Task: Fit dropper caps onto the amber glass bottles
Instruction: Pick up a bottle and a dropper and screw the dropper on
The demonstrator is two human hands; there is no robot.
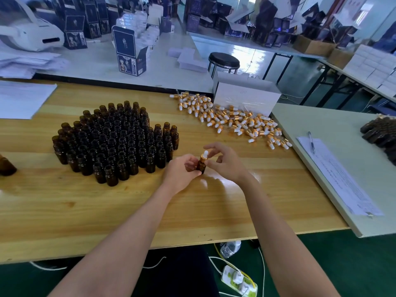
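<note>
Amber bottle (201, 166) w/ dropper cap (204, 156) on its neck, upright over wooden table (107, 200). Left hand (182, 170) grips it, hiding its base and left side. Can't tell if cap is fully seated. Right hand (225, 161), fingers curled, pinches cap from bottle's right. Left of bottle: block of open bottles (115, 142). Behind-right of bottle: loose cap pile (231, 121), then white box (246, 97).

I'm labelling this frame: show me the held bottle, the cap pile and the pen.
held bottle (201, 166), head view, amber body below the collar.
cap pile (232, 120), head view, middle of the heap.
pen (311, 142), head view, middle of its barrel.
</note>
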